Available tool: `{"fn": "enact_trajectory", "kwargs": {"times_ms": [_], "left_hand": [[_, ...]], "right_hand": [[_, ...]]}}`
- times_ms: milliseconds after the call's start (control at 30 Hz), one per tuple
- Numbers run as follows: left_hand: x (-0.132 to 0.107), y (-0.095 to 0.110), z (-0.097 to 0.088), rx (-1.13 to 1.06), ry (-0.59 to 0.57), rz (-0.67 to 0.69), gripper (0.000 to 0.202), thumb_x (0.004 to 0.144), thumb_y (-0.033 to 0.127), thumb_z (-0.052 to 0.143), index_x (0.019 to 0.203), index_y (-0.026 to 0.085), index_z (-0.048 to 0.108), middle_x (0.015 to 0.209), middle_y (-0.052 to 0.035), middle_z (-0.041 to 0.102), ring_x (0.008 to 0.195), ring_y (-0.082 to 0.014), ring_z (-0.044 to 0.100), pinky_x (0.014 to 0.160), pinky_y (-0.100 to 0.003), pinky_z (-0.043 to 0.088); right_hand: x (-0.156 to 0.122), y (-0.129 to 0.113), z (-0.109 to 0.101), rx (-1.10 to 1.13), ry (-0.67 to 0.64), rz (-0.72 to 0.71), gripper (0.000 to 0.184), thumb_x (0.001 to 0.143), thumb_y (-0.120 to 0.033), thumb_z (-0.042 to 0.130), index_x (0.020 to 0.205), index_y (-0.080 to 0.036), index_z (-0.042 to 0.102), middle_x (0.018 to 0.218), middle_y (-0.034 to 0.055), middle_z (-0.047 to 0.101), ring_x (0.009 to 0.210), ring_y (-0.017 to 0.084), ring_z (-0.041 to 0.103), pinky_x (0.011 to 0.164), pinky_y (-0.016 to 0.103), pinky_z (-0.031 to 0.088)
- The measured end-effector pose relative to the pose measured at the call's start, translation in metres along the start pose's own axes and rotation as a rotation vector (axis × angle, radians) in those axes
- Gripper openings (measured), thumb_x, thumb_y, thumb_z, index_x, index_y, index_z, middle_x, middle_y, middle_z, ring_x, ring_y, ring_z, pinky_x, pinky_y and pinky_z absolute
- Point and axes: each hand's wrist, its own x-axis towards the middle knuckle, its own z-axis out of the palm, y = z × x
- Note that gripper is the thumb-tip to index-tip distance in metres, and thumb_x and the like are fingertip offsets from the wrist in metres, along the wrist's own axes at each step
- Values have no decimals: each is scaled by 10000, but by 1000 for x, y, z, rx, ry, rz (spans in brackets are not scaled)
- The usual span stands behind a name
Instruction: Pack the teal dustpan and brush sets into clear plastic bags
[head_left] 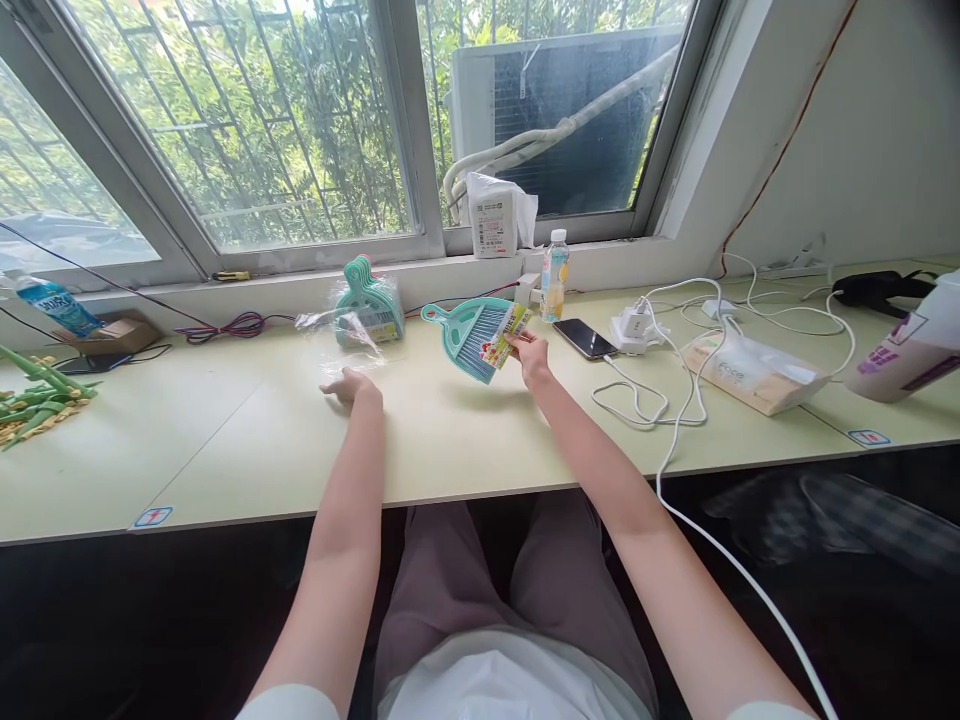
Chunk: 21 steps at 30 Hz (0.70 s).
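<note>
My right hand (529, 354) is closed on a small teal brush-and-dustpan set (471, 333) with a yellow label (505, 334), holding it tilted above the pale desk (450, 440). My left hand (349, 385) rests on the desk with its fingers on a clear plastic wrapper (339, 342). Just beyond the wrapper stands a stack of the same teal sets in plastic (369, 304).
A phone (586, 338), a charger with white cables (660, 330), a drink bottle (554, 275), a tissue pack (750, 372) and a white bag (495, 215) lie to the right and behind. Green stems (37, 400) and a box (112, 333) sit at the left.
</note>
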Motion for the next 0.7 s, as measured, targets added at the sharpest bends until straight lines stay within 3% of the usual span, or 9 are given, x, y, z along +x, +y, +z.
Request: {"fn": "enact_trajectory", "kwargs": {"times_ms": [67,200,267,300,367,433,500,600,700], "left_hand": [[-6,2,-5,99,15,113,571,970,278,268,1533,273,175,1472,-176,409,1318,-290,487,1066,-508,387],[-39,5,2,259,11,637,552,957,234,321,1507,260,271,1556,-169,290,1452,-296,277,1141,-606,209],[-60,3,15,328,-90,878,537,934,276,443,1464,244,363,1594,-141,224,1496,-297,121,1166,-602,132],[-69,0,23,344,-199,955,515,925,309,483,1430,236,417,1593,-130,236,1501,-293,88,1177,-586,116],[-85,-7,40,270,-473,865,454,940,412,464,1350,222,499,1505,-140,408,1466,-288,240,1172,-540,212],[-93,-14,52,131,-734,579,472,952,514,390,1306,226,512,1329,-140,578,1306,-280,496,1075,-502,401],[-94,-18,59,16,-881,330,458,948,522,391,1285,231,497,1172,-111,650,1072,-242,649,915,-443,535],[-87,-17,60,-69,-832,206,344,935,398,448,1229,235,519,1071,-70,656,880,-177,670,751,-342,581],[-79,-13,57,-109,-691,180,280,933,349,432,1136,224,579,1005,-59,649,860,-162,649,689,-279,561]], "right_hand": [[0,0,0,58,26,11,155,715,-56,720,815,-148,645,846,33,736,817,162,707,846,335,597],[-1,2,1,96,34,38,149,724,-43,699,817,-147,646,838,28,734,828,159,708,852,320,594],[-3,4,3,92,24,52,148,726,-41,701,813,-147,646,826,27,733,815,158,708,849,320,593],[-4,5,3,86,15,59,148,727,-40,702,811,-148,645,821,26,733,807,157,707,847,319,593],[-5,7,4,69,-13,75,144,737,-38,698,810,-148,642,818,26,734,794,151,705,838,309,592],[-7,8,4,47,-50,95,139,758,-32,681,819,-148,637,826,26,737,787,140,703,825,286,588],[-7,8,3,8,-78,141,111,803,-41,644,832,-147,624,825,31,738,763,129,703,793,262,585],[-4,6,0,-175,-125,241,67,919,-189,558,880,-153,600,799,40,739,647,132,700,655,254,577],[1,1,-6,-443,-64,224,290,981,-406,441,916,-170,596,733,27,734,482,120,647,490,214,487]]}}
